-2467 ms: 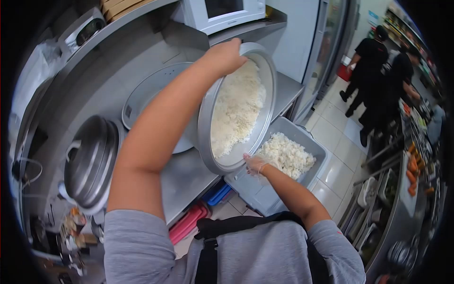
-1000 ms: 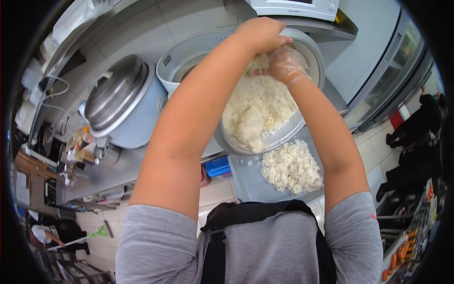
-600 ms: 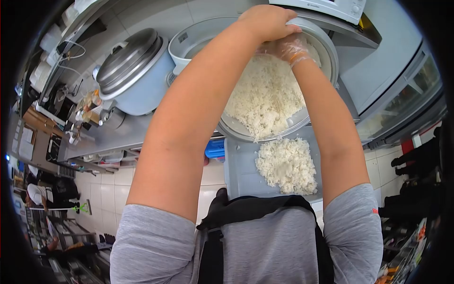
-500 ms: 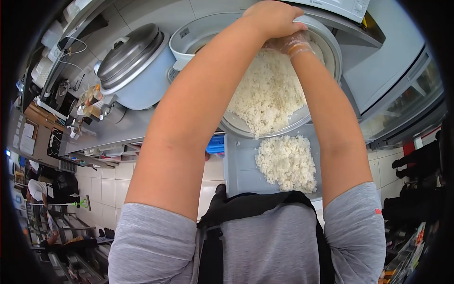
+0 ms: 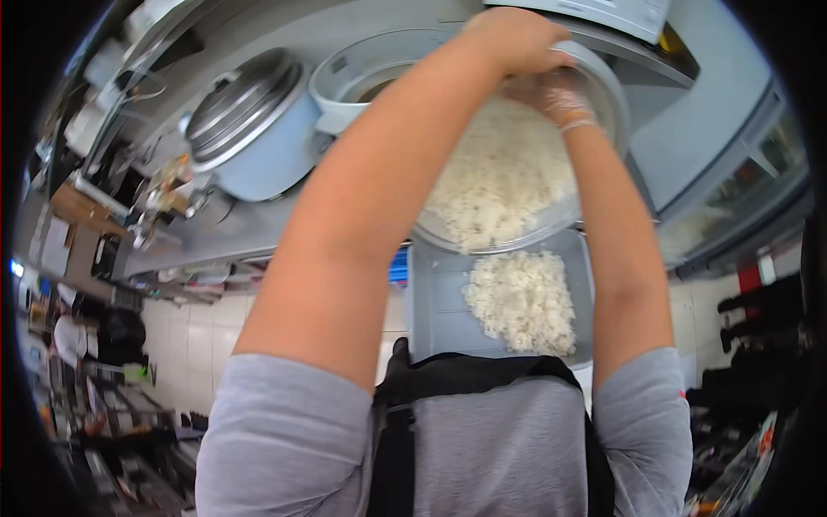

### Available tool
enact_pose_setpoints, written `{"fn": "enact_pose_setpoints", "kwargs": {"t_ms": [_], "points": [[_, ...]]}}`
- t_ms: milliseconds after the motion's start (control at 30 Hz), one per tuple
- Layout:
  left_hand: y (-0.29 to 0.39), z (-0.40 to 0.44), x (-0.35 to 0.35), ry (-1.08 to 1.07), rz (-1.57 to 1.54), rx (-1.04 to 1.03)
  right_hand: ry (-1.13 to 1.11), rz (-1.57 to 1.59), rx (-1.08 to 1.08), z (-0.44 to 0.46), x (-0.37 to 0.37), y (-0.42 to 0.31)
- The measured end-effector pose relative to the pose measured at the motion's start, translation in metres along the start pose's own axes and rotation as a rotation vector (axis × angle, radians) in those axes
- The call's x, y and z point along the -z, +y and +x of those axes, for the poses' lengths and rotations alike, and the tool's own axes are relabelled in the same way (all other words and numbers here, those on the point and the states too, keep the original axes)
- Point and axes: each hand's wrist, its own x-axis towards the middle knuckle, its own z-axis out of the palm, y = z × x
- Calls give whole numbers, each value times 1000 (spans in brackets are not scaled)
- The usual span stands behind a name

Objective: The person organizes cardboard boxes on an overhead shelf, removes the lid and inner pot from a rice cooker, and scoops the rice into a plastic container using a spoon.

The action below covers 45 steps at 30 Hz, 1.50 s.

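Observation:
A wide metal pot [image 5: 551, 215] of cooked white rice [image 5: 504, 172] tilts towards me, its near rim over a grey tray [image 5: 439, 302]. A heap of rice [image 5: 521, 302] lies in that tray. At the pot's far rim, my left hand [image 5: 525, 39] is bare, with its fingers curled over the edge. My right hand [image 5: 556, 95] wears a clear plastic glove and is inside the pot against the far part of the rice. Motion blur and the left hand beside it hide the right fingers.
A lidded rice cooker [image 5: 250, 129] stands on the steel counter [image 5: 185, 237] at left, with an uncovered cooker body [image 5: 345, 82] behind the pot. A white appliance [image 5: 616, 13] sits at the back, and a fridge [image 5: 732, 172] at right. Another person [image 5: 73, 336] is far left.
My hands and arms have shifted slightly right in the view, and the right hand sits a little lower. The whole scene has moved slightly and is blurrier. The tray's rice looks about the same.

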Motion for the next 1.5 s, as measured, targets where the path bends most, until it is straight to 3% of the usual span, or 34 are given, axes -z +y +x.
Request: {"fn": "enact_pose_setpoints", "kwargs": {"t_ms": [67,167,333,433,500,600,667,800,900,1000,1200,1300,1500], "points": [[4,-6,-2,-177,74,141,-179,22,6,0,25,-7],[12,-18,2,-205,54,189,-306,52,34,-2,49,-22],[19,-30,5,-188,22,226,75,224,64,-38,7,-11],[4,-29,-5,-113,77,174,199,183,-50,-79,-11,-32],[-4,-31,-9,-99,103,172,417,150,40,-110,-35,-39],[1,-36,6,-33,49,175,487,162,-34,-157,-34,-68],[0,-40,12,-6,18,193,476,358,-112,-181,-51,-72],[-7,-49,7,33,21,217,381,725,-344,-221,-82,-66],[-2,-53,4,57,43,207,178,1076,-513,-241,-97,-50],[14,-52,6,31,71,224,126,1381,-381,-269,-76,-43],[28,-49,3,50,52,113,-104,1086,-426,-321,-63,-16],[40,-47,1,54,71,70,-48,1008,-712,-301,-54,-23],[64,-48,-1,62,140,-3,-351,802,-714,-270,-84,-21]]}}
